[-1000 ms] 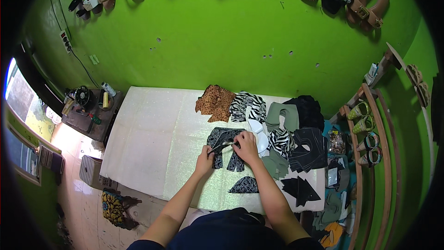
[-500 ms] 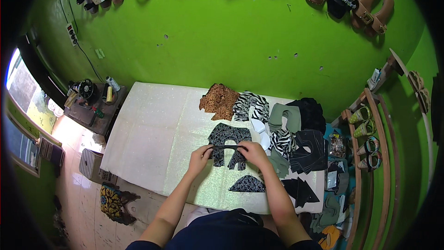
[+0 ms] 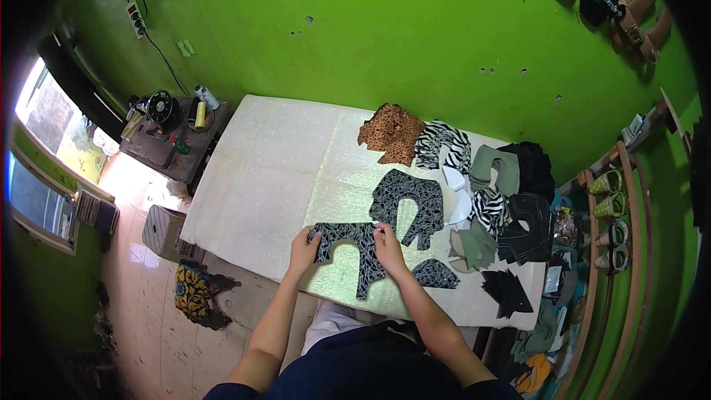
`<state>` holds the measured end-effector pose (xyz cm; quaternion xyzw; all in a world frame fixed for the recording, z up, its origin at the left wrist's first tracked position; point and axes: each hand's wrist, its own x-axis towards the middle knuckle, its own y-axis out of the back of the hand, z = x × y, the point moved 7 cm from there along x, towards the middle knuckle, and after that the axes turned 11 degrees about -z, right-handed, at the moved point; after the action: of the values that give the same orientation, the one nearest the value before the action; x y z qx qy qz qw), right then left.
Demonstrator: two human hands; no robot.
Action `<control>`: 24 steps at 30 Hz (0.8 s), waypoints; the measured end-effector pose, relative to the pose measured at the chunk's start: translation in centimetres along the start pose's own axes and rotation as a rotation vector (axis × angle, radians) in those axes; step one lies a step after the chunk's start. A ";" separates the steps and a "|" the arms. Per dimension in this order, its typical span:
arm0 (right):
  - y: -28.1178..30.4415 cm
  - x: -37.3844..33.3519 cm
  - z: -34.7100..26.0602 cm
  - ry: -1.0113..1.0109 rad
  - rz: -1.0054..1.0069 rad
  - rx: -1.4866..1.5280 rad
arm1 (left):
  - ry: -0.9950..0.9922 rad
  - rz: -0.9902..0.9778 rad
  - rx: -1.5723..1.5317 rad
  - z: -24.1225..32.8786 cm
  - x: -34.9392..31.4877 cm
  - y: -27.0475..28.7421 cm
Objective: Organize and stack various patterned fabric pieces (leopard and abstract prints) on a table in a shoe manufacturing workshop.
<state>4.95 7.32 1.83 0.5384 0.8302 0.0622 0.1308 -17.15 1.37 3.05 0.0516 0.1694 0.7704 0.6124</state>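
Observation:
A black piece with a pale line pattern (image 3: 348, 232), cut in an arch with two legs, is spread face up between my hands over the near part of the table. My left hand (image 3: 302, 252) pinches its left top corner, and my right hand (image 3: 388, 249) pinches the right one. Just beyond my right hand lies a stack of matching arch-shaped pieces (image 3: 404, 187). Smaller rounded pieces (image 3: 435, 274) in the same pattern rest to the right of my right wrist, partly covered by it.
Leopard-print pieces (image 3: 392, 133), zebra-print pieces (image 3: 444, 147), olive pieces (image 3: 495, 169) and black pieces (image 3: 526, 230) lie along the pale sparkly table's (image 3: 259, 178) right side. A sewing machine table (image 3: 159, 152) stands left. A wooden rack (image 3: 629, 200) with sandals stands right.
The arch-shaped piece, edge-on above the stack before, has come left and nearer and now shows its patterned face. Both hands moved with it. My view has swung left and down.

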 end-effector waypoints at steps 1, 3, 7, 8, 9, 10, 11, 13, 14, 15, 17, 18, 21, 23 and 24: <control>-1.0 -0.2 0.3 -0.006 0.033 -0.067 | 0.083 -0.044 0.068 -1.7 0.1 0.3; -2.7 -0.7 0.7 -0.086 0.053 -0.211 | 0.160 -0.107 0.132 -3.8 -0.3 1.0; -4.5 -2.1 0.3 0.048 0.303 -0.403 | 0.128 -0.265 0.267 -3.4 0.0 1.5; -4.9 -2.3 0.8 0.038 0.319 -0.403 | 0.121 -0.283 0.269 -3.4 0.4 1.5; -5.4 -2.7 0.1 0.016 0.354 -0.443 | 0.079 -0.274 0.291 -3.1 0.7 2.1; -5.9 -3.0 -0.6 -0.008 0.389 -0.483 | 0.038 -0.267 0.312 -2.9 0.9 2.5; -6.4 -2.9 0.1 -0.186 0.333 -0.441 | 0.122 -0.323 0.334 -3.5 1.3 2.5; -6.3 -3.2 -0.8 -0.120 0.431 -0.658 | -0.103 -0.249 0.490 -1.7 0.9 1.9; -6.9 -3.7 -1.7 -0.034 0.509 -0.882 | -0.330 -0.149 0.632 -0.1 0.1 1.9; -7.5 -3.5 -1.4 -0.082 0.485 -0.899 | -0.248 -0.339 0.687 -0.5 0.1 1.0; -8.8 -3.8 -1.5 -0.042 0.449 -0.932 | -0.353 -0.421 0.822 -1.7 -0.6 0.3; -9.8 -3.8 -2.0 0.016 0.400 -0.966 | -0.452 -0.482 0.955 -2.6 -1.4 -0.4; -10.8 -4.1 -0.7 -0.053 0.329 -0.984 | -0.436 -0.530 1.024 -4.5 -1.9 -0.6; -10.9 -4.3 -0.2 -0.067 0.320 -1.007 | -0.450 -0.513 1.049 -4.7 -2.0 -0.6; -10.8 -4.4 -0.2 -0.076 0.325 -1.017 | -0.458 -0.518 1.039 -4.6 -2.0 -0.6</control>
<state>-2.88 -1.11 0.05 0.5306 0.5958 0.4565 0.3938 -17.44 -1.33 -1.16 0.4636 0.3935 0.3832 0.6953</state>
